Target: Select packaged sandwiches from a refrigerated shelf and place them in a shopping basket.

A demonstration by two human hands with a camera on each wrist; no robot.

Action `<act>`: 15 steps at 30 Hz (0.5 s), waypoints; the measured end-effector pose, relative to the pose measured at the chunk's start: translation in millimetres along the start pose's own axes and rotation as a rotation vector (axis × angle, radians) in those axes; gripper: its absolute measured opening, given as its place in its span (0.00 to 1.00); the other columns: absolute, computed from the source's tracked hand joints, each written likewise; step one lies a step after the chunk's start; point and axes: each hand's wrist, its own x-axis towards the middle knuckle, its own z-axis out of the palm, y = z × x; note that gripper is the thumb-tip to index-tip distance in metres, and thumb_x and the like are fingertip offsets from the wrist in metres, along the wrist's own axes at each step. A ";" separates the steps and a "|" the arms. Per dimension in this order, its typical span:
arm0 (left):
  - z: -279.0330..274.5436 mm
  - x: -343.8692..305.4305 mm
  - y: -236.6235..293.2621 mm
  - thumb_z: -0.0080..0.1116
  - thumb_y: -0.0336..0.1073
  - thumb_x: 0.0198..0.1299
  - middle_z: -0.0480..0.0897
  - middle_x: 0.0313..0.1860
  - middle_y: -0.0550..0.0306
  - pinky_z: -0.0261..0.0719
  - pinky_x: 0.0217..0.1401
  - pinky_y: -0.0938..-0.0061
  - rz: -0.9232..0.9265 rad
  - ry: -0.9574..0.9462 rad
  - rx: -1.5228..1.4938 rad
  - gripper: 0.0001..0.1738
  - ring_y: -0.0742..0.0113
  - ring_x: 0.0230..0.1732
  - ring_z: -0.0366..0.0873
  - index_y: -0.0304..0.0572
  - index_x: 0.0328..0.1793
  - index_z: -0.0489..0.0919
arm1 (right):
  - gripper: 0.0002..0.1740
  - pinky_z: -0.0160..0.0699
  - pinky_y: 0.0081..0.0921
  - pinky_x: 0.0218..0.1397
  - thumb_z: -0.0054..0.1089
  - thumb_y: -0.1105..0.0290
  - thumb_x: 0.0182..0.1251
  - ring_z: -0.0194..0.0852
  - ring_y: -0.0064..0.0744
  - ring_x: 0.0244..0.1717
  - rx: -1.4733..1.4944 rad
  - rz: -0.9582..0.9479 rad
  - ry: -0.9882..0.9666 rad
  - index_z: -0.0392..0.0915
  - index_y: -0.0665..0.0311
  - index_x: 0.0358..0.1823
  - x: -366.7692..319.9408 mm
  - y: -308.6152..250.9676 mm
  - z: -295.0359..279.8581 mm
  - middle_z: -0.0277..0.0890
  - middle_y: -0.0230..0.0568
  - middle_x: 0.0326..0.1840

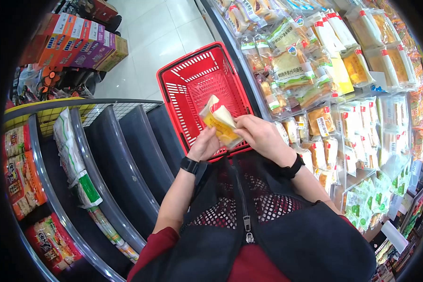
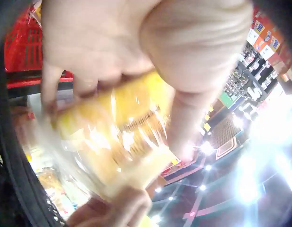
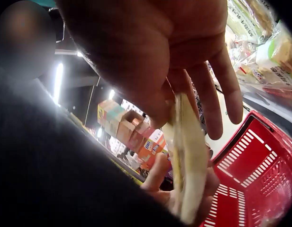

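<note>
A clear and yellow bread packet (image 1: pixel 223 127) is held between both hands above a red basket (image 1: pixel 163 89). The left hand (image 1: pixel 206 144) grips its lower left side; in the left wrist view that hand (image 2: pixel 103 42) has thumb and fingers around the shiny packet (image 2: pixel 131 123). At the packet's right edge, the right hand (image 1: pixel 263 136) pinches it with thumb and index finger. In the right wrist view the packet (image 3: pixel 191 161) appears edge-on, and the other fingers of the right hand (image 3: pixel 184 61) extend away from it.
Shelves of packaged bread (image 1: pixel 291 68) run along the right. Dark shelf dividers (image 1: pixel 122 155) with noodle packs (image 1: pixel 21 183) stand at the left. Stacked cartons (image 1: pixel 75 42) sit at the upper left, beside a pale tiled floor (image 1: pixel 155 51).
</note>
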 end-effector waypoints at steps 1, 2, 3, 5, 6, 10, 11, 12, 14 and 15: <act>-10.8 -2.4 3.4 0.57 0.41 0.66 0.72 0.66 0.53 0.67 0.69 0.58 0.037 0.216 0.100 0.31 0.58 0.68 0.68 0.43 0.72 0.60 | 0.08 0.78 0.35 0.38 0.59 0.68 0.63 0.78 0.45 0.37 -0.028 -0.043 0.006 0.74 0.66 0.36 0.0 1.2 3.0 0.76 0.43 0.36; -21.5 -6.2 5.2 0.58 0.39 0.65 0.73 0.64 0.53 0.70 0.67 0.58 0.074 0.433 0.196 0.30 0.58 0.66 0.71 0.42 0.71 0.62 | 0.07 0.78 0.34 0.38 0.61 0.70 0.62 0.78 0.46 0.36 -0.020 -0.033 0.019 0.76 0.65 0.36 -1.1 3.6 -2.6 0.77 0.44 0.35; -33.4 -10.6 6.1 0.57 0.36 0.66 0.76 0.60 0.55 0.74 0.63 0.59 0.134 0.575 0.280 0.25 0.59 0.60 0.76 0.39 0.67 0.66 | 0.06 0.78 0.33 0.37 0.61 0.71 0.62 0.79 0.45 0.35 -0.059 -0.005 0.060 0.76 0.65 0.37 -0.5 3.0 -13.1 0.77 0.44 0.35; -75.6 -17.6 4.8 0.58 0.35 0.64 0.79 0.56 0.54 0.76 0.60 0.62 0.170 0.699 0.508 0.22 0.58 0.58 0.78 0.38 0.63 0.69 | 0.05 0.78 0.31 0.36 0.61 0.73 0.62 0.79 0.43 0.34 -0.129 0.092 0.182 0.78 0.64 0.38 -0.3 -0.7 -43.4 0.78 0.44 0.35; -97.4 -18.5 2.3 0.59 0.33 0.63 0.81 0.53 0.53 0.78 0.57 0.64 0.211 0.821 0.734 0.20 0.58 0.55 0.80 0.38 0.59 0.72 | 0.05 0.78 0.30 0.35 0.61 0.74 0.62 0.79 0.42 0.33 -0.163 0.156 0.262 0.78 0.64 0.39 -1.4 -0.4 -61.7 0.79 0.43 0.35; -154.3 -13.5 -7.2 0.61 0.35 0.59 0.84 0.47 0.46 0.78 0.55 0.63 0.012 0.881 1.413 0.19 0.52 0.50 0.82 0.39 0.55 0.74 | 0.05 0.77 0.30 0.35 0.59 0.72 0.65 0.79 0.41 0.33 -0.553 0.272 0.577 0.78 0.64 0.40 -12.1 29.8 -149.7 0.80 0.43 0.35; -155.3 -11.7 -13.2 0.61 0.36 0.58 0.83 0.45 0.42 0.77 0.55 0.61 -0.057 0.836 1.559 0.20 0.48 0.49 0.81 0.40 0.56 0.74 | 0.06 0.76 0.31 0.37 0.58 0.70 0.66 0.79 0.41 0.35 -0.678 0.286 0.570 0.78 0.64 0.40 -14.8 37.2 -174.2 0.80 0.44 0.35; -157.7 -7.3 -17.4 0.62 0.37 0.56 0.83 0.44 0.39 0.77 0.55 0.59 -0.115 0.783 1.710 0.22 0.44 0.49 0.81 0.41 0.58 0.74 | 0.07 0.76 0.32 0.38 0.58 0.69 0.67 0.79 0.41 0.36 -0.805 0.300 0.569 0.78 0.64 0.41 -15.8 43.9 -199.4 0.80 0.45 0.36; -189.7 -1.1 -33.9 0.61 0.37 0.57 0.80 0.48 0.35 0.76 0.55 0.56 -0.178 0.656 1.717 0.24 0.41 0.51 0.78 0.43 0.61 0.73 | 0.09 0.75 0.39 0.45 0.57 0.67 0.66 0.78 0.48 0.41 -0.879 0.301 0.496 0.77 0.65 0.42 -18.2 69.0 -241.2 0.80 0.48 0.37; -194.1 5.3 -38.5 0.60 0.37 0.57 0.78 0.52 0.34 0.76 0.56 0.56 -0.269 0.627 1.694 0.26 0.40 0.53 0.78 0.44 0.63 0.72 | 0.10 0.75 0.41 0.47 0.57 0.66 0.65 0.78 0.50 0.43 -0.905 0.347 0.453 0.77 0.65 0.43 -17.3 82.7 -256.3 0.80 0.49 0.38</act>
